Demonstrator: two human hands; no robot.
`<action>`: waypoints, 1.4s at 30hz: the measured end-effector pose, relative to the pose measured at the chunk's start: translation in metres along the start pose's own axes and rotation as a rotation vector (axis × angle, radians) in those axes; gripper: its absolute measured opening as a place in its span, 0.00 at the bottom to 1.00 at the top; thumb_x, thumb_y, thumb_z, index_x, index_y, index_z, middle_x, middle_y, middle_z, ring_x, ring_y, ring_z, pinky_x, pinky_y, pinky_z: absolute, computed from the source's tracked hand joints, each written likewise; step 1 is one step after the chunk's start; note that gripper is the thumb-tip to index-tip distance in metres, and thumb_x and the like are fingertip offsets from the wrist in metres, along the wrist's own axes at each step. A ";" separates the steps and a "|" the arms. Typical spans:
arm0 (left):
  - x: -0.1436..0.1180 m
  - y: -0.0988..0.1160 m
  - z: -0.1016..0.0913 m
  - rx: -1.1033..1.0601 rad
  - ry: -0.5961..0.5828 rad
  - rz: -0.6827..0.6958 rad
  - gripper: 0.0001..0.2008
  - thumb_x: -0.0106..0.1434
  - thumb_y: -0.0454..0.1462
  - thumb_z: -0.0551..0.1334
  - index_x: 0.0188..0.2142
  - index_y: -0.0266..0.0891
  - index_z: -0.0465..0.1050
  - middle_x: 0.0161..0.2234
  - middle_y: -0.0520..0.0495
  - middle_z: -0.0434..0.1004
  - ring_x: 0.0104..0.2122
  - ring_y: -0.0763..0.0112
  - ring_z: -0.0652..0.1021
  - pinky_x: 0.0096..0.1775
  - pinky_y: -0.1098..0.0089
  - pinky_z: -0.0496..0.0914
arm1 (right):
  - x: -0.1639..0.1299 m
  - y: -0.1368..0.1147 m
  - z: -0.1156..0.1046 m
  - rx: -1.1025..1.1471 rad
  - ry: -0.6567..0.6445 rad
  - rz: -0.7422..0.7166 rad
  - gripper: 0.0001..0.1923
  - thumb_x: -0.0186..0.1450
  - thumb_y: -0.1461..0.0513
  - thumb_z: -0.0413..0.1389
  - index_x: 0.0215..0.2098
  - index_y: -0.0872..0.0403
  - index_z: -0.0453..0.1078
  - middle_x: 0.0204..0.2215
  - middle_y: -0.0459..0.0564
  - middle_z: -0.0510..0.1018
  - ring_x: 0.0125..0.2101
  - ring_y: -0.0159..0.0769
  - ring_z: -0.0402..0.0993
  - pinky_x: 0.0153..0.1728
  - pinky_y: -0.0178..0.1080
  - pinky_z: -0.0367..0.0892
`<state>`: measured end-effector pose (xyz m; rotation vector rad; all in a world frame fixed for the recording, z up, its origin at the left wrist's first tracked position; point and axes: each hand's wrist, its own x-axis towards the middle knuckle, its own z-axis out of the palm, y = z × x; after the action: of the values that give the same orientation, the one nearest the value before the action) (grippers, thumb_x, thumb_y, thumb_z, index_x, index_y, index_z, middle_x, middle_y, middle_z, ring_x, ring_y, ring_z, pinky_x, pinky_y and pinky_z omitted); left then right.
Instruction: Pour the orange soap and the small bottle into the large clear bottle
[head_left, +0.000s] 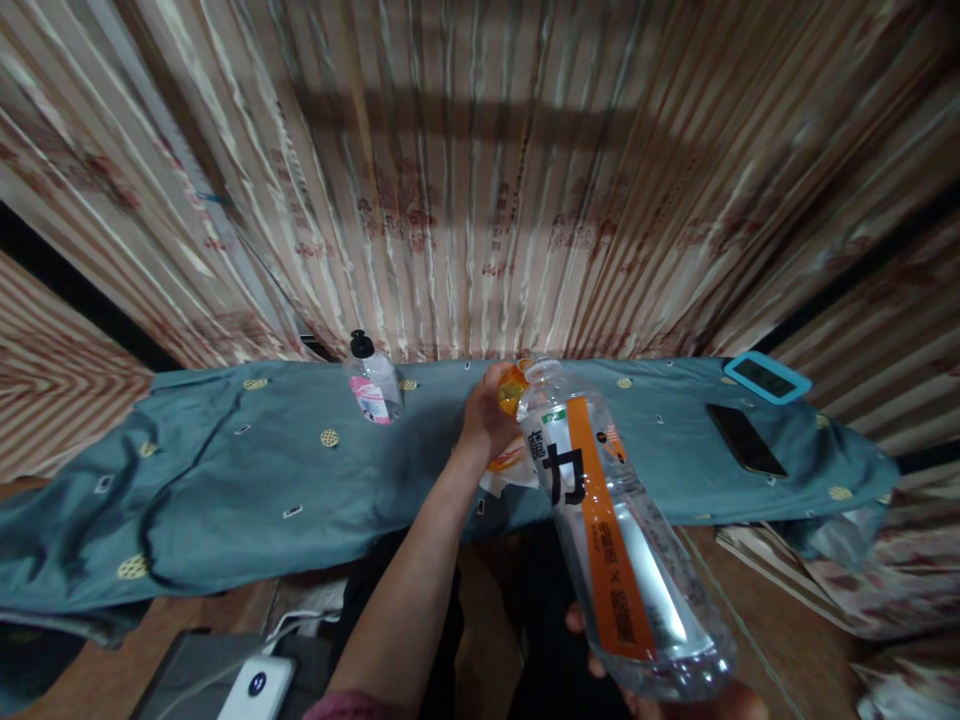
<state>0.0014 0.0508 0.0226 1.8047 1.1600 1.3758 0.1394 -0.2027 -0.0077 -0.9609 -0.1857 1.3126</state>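
- Two bare hands were occupied: left hand (487,412) at the centre of the bench, right hand (709,704) low, partly cut off by the bottom edge.
- Right-hand fingers were curled around the base end of a large clear plastic bottle with a silver-and-orange label (611,530), clamped on it from underneath.
- Bottle was tilted, base down toward the person, uncapped neck pointing up and away to the left, over the near edge of the bench.
- Left-hand fingers were closed around a small amber see-through container (511,392), right beside the bottle neck. Could not tell whether the two rims touched; the grip and overlap hid it.
- Below that hand sat a white item with orange print (510,467), mostly covered.
- Bench carried a blue-green patterned cloth (240,490).
- On its left part stood a clear bottle with a black top and pink-and-white label (375,385).
- On its right: a flat black phone (745,438), and near it a light-blue-framed oblong device (767,378).
- Lower left: a white block with a round dark display (259,690), a white cable (300,620) near it.
- Behind: a striped, pleated beige curtain with red print (465,200).
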 end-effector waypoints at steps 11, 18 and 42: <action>0.002 0.005 -0.001 0.017 -0.011 -0.031 0.18 0.55 0.38 0.67 0.45 0.40 0.66 0.42 0.46 0.79 0.41 0.63 0.79 0.43 0.67 0.72 | -0.023 -0.013 0.068 0.019 0.062 -0.027 0.49 0.28 0.43 0.73 0.50 0.38 0.72 0.33 0.45 0.84 0.31 0.48 0.82 0.24 0.35 0.77; 0.003 0.005 -0.003 0.024 -0.005 -0.024 0.18 0.55 0.33 0.66 0.45 0.39 0.67 0.43 0.44 0.79 0.42 0.63 0.79 0.44 0.67 0.72 | -0.021 -0.010 0.064 -0.011 0.061 -0.047 0.50 0.30 0.41 0.72 0.52 0.39 0.71 0.35 0.48 0.84 0.30 0.44 0.82 0.23 0.32 0.76; 0.001 -0.001 -0.005 0.019 0.017 -0.032 0.19 0.54 0.35 0.66 0.46 0.40 0.68 0.41 0.45 0.80 0.40 0.63 0.80 0.43 0.65 0.73 | -0.015 -0.010 0.055 0.031 -0.158 -0.014 0.32 0.39 0.39 0.69 0.37 0.48 0.80 0.36 0.53 0.84 0.32 0.44 0.82 0.26 0.33 0.76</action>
<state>-0.0032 0.0517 0.0235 1.7832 1.2098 1.3690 0.1085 -0.1886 0.0395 -0.8286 -0.2929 1.3752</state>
